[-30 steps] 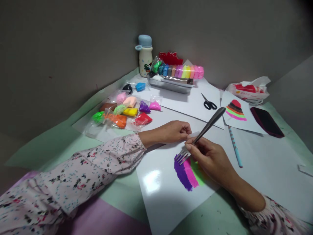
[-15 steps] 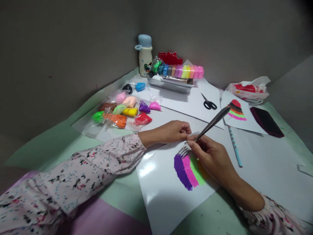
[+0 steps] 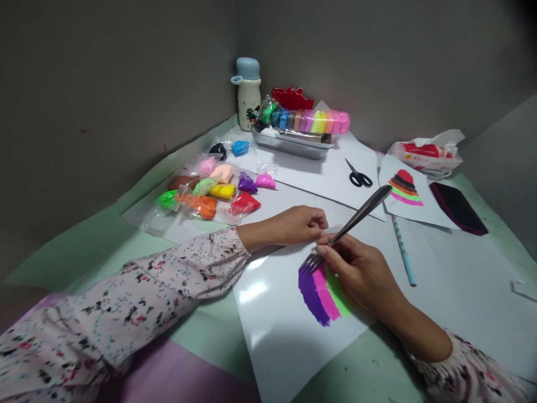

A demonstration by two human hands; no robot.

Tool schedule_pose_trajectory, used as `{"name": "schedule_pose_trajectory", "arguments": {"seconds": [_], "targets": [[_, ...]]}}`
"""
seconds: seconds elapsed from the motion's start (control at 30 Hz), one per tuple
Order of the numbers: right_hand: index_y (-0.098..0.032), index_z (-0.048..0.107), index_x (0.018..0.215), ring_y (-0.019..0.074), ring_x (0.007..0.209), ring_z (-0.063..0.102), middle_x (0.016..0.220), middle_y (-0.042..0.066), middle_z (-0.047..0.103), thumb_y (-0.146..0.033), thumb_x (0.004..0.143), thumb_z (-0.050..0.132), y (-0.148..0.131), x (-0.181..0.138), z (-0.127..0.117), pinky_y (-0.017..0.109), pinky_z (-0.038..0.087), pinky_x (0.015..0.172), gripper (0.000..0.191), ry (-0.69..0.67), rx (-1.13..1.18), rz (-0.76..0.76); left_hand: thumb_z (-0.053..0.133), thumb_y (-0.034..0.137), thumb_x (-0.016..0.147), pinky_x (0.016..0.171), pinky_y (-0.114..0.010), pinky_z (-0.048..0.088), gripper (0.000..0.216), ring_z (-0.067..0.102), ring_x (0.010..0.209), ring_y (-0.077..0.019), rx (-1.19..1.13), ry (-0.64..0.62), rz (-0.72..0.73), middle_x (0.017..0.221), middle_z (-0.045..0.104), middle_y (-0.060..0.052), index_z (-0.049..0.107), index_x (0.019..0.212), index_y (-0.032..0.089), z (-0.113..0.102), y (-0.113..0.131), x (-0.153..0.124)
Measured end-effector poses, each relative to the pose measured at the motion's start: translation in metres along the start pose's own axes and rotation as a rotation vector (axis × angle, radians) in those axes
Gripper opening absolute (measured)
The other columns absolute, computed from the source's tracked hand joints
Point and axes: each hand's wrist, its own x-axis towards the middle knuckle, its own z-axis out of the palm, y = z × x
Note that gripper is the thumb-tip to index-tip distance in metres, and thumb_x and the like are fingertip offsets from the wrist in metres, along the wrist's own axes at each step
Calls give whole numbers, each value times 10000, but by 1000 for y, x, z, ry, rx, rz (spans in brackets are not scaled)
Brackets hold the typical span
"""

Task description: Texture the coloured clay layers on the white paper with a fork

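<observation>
Legible text: none. Packet [image 3: 424, 159], white and red, at the right rear: one line of small reddish print along the front face, with a yellow-orange mark at its left end, all too small and blurred to read. Bottle [image 3: 250, 101], cream: small printed figures low on the body, any wording among them indistinct.

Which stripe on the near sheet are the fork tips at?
The purple stripe, leftmost in the picture: the fork, in the right hand, has its tips at that stripe's far end. The pink stripe and green stripe lie to its right.
</observation>
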Motion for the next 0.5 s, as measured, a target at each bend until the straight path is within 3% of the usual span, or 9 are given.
{"name": "schedule_pose_trajectory", "arguments": {"seconds": [0.27, 0.5], "targets": [[-211, 658, 954, 124, 590, 517, 673, -18, 594, -365, 859, 589, 3, 0, -2, 245, 403, 563, 194, 121, 57, 31, 535, 303, 836, 606, -222, 364, 167, 505, 649, -105, 12, 7, 23, 712, 610, 12, 592, 839, 146, -1, 2, -1], [-220, 557, 848, 114, 548, 467, 640, -42, 513, -343, 818, 640, 5, -1, 5, 237, 373, 505, 152, 33, 239, 73, 537, 206, 793, 610, -225, 363, 88, 507, 650, -107, 9, 7, -2, 710, 601, 18, 581, 840, 146, -1, 3, -1]]}}
